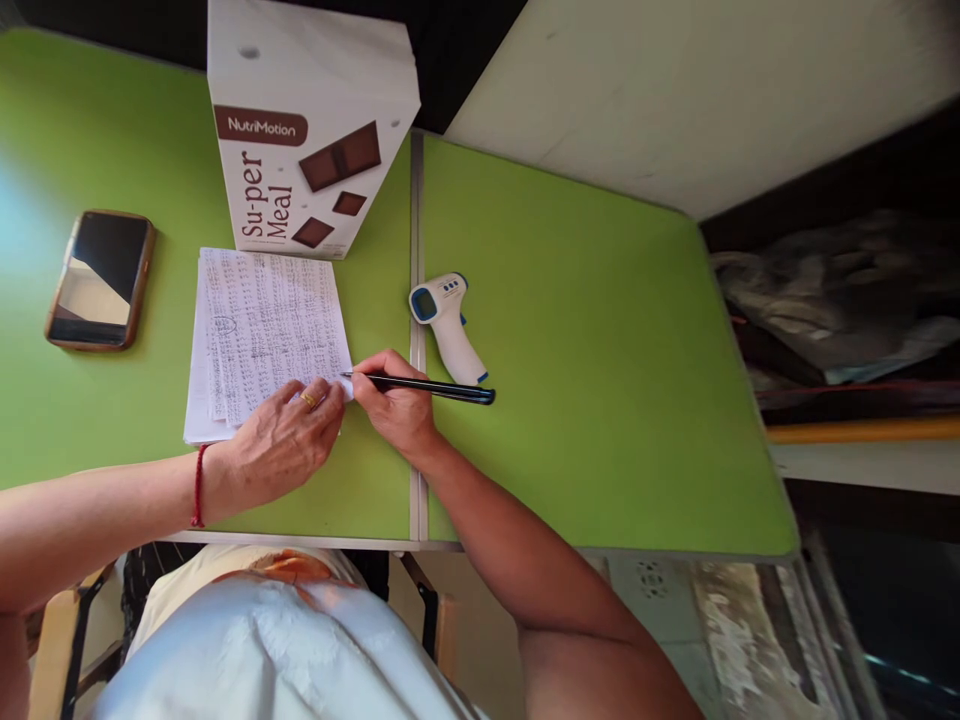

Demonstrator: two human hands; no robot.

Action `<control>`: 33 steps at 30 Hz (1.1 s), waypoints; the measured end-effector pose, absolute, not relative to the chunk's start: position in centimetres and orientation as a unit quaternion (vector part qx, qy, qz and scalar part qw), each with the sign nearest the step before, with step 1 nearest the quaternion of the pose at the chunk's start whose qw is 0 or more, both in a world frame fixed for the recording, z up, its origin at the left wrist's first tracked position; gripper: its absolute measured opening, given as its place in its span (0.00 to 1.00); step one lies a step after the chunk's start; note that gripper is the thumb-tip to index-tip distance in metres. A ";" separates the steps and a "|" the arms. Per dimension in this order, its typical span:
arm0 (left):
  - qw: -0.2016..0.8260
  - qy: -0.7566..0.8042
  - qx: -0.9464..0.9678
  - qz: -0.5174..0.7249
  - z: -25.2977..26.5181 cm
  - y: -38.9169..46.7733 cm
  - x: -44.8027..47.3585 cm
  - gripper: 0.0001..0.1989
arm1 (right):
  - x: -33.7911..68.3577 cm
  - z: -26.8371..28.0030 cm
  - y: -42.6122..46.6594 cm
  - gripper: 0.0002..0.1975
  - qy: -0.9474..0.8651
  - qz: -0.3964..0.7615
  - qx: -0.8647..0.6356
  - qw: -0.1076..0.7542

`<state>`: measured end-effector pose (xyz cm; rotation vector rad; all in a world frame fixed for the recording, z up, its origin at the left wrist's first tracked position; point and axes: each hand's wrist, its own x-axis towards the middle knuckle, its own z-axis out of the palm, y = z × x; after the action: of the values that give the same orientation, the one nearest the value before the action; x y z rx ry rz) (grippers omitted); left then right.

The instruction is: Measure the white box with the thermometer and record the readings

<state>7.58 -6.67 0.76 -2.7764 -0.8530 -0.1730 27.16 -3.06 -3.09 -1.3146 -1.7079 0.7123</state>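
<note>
Left hand [281, 440]: palm down, open, fingers together and slightly bent, resting across the lower right corner of a white stack of handwritten paper sheets [270, 320]; forearm reaching in from the left, nearly level. Right hand [397, 405]: thumb and fingers closed around a slim black pen [450, 390], tip at the sheets' right edge, rear end pointing right; forearm slanting up from lower right, elbow bent. Sheets: flat on a green tabletop [600, 350], before a white, brown-printed cardboard box [345, 60]. White-and-blue pistol-shaped thermometer [454, 340]: just beyond the pen.
</note>
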 end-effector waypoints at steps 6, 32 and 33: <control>0.114 -0.285 -0.950 -0.067 0.9 -6.6 7.5 0.14 | 27.2 -3.0 -3.1 0.06 -0.696 0.274 -0.511 0.423; 0.090 -0.291 -0.951 -0.057 0.8 -6.5 7.5 0.13 | 27.2 -2.9 -3.0 0.06 -0.691 0.273 -0.520 0.422; 0.090 -0.293 -0.950 -0.055 0.8 -6.5 7.5 0.13 | 27.2 -2.9 -3.0 0.06 -0.690 0.274 -0.520 0.422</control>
<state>7.48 -6.51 0.76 -2.8249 -0.8706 -0.1645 27.22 -3.01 -2.92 -1.3023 -1.7281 0.6849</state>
